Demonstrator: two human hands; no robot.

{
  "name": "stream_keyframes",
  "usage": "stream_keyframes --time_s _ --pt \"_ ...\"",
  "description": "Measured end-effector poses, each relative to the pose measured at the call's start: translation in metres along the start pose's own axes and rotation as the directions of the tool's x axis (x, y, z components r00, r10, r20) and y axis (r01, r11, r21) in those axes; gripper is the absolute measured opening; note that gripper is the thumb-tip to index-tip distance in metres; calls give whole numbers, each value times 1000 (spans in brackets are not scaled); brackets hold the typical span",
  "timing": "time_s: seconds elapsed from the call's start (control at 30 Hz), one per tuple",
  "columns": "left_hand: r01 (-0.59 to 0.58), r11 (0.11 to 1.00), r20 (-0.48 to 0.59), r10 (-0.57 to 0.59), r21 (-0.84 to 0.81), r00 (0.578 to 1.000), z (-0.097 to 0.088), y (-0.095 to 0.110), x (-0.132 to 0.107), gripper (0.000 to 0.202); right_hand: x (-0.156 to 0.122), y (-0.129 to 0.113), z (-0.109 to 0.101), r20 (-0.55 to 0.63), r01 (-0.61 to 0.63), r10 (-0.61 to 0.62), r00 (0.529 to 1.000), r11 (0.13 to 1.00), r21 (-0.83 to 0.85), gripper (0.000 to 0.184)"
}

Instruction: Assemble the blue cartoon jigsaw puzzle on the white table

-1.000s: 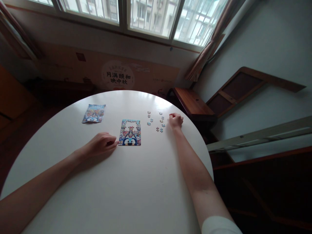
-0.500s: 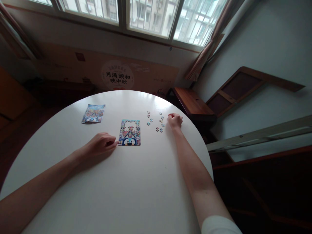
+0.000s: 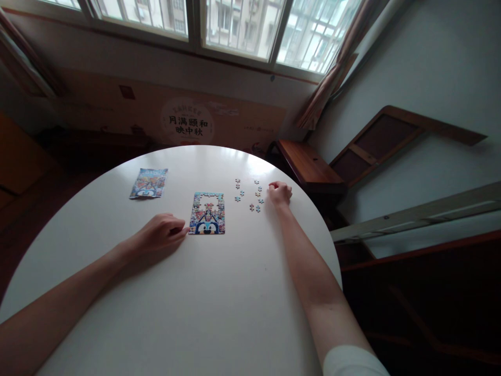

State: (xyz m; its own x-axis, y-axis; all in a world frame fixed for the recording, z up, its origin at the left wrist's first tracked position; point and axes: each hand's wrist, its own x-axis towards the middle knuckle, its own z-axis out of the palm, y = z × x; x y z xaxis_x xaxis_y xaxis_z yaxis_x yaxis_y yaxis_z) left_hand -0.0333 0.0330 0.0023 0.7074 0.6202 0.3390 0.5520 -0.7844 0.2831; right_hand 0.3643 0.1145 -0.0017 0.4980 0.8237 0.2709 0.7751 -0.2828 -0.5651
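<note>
Loosely curled, the left hand [image 3: 164, 230] and right hand [image 3: 279, 194] mostly hide their fingertips; I cannot tell whether either grips anything. Slightly below and left of the frame's centre lies a part-filled jigsaw puzzle [image 3: 207, 219], its lower-left corner at the left hand. Loose pieces [image 3: 251, 207] lie right of centre, near the right hand; a packet [image 3: 149, 183] lies farther left on the white table [image 3: 195, 303].

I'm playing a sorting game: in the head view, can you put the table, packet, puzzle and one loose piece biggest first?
1. Table
2. Puzzle
3. Packet; it's farther away, so true sizes are unsure
4. Loose piece
</note>
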Motion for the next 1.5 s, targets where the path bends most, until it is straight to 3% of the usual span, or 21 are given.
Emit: stream_keyframes --time_s 1.5 --pt "25 999 7 -24 -42 1000 -3 3 2 37 0 1 1 15 11 -11 1000 1000 -4 24"
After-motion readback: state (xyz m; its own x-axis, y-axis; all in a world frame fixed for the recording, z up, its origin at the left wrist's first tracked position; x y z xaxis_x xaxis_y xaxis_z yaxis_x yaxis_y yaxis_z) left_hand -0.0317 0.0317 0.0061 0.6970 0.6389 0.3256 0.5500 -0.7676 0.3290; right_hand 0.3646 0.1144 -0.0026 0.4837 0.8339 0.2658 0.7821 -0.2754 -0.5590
